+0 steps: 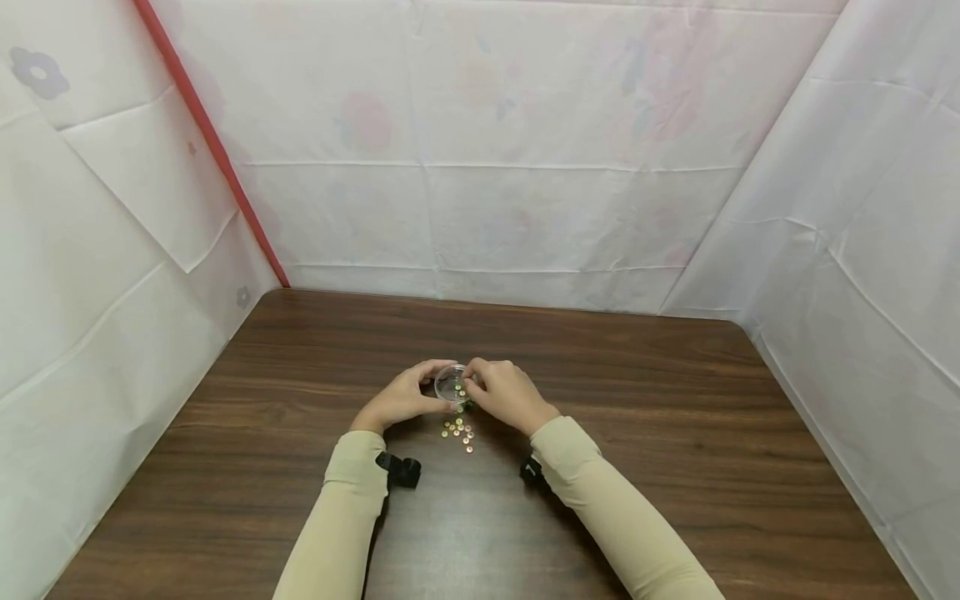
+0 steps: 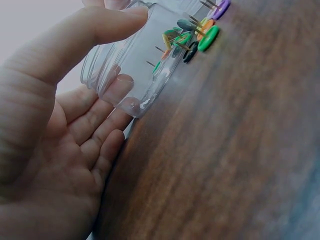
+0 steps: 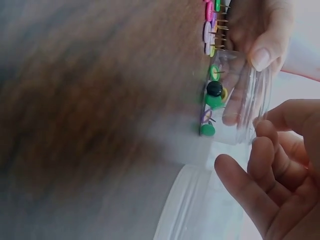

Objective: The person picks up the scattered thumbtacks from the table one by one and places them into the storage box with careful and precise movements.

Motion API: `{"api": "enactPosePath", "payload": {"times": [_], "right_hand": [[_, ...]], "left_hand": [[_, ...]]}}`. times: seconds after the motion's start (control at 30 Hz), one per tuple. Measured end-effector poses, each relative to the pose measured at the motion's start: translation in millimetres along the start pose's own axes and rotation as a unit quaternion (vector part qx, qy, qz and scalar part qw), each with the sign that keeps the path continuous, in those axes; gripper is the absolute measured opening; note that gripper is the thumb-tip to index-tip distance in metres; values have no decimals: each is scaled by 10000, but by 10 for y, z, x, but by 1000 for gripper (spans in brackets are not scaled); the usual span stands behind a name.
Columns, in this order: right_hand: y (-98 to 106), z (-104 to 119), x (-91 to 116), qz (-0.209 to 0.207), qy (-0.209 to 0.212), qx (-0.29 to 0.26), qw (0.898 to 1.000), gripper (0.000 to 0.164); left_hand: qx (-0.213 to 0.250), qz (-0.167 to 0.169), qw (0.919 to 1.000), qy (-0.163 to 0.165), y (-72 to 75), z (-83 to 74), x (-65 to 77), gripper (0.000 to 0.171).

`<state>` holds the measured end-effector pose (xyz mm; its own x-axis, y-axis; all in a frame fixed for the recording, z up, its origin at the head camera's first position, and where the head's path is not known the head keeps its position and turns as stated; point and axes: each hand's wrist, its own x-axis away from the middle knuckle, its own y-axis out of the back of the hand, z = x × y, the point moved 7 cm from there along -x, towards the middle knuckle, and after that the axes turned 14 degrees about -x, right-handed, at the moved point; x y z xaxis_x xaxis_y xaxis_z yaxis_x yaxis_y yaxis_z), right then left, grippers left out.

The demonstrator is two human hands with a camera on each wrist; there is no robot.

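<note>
A small clear plastic jar stands upright on the table with several coloured thumbtacks inside. My left hand grips it from the left, thumb on the near side and fingers on the far side. At the jar's rim, the thumb and index finger of my right hand come together. Whether they pinch a thumbtack or the rim is hidden. More loose thumbtacks lie close in front of the jar, points up, in green, pink, purple and other colours.
Low in the right wrist view is another translucent, ridged plastic piece, partly cut off. Brown wood-grain table surrounds the hands. White cloth hangs behind the table and at both sides. Each forearm carries a black wrist camera.
</note>
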<state>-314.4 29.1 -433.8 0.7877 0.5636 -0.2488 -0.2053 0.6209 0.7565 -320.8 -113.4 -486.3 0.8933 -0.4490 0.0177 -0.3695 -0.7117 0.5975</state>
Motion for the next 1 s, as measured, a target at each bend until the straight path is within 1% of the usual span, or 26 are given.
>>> {"api": "enactPosePath", "payload": {"times": [0.2,0.37,0.57,0.8,0.9,1.0], "right_hand": [[44,45,52,35,29,-28,10000,14],[60,122,111,155,130,54,9998,13],[29,197,191,362,347,285,9983,14],[-9,213,262,466,471,243,9975,19],[-20,219,294,500,531,232,9971,18],[-43,223,330,639,558,196,9962,15]], "left_hand": [[-58,-97,9999,41,12,3,6,67],[-47,-127,9999,-14,16,-2,10,68],[-58,-107,9999,-4,13,6,8,70],[-32,-100,9999,-56,7,22,14,72],[-1,-112,9999,-131,2,28,11,73],[-19,-143,9998,-169,3,34,6,74]]}}
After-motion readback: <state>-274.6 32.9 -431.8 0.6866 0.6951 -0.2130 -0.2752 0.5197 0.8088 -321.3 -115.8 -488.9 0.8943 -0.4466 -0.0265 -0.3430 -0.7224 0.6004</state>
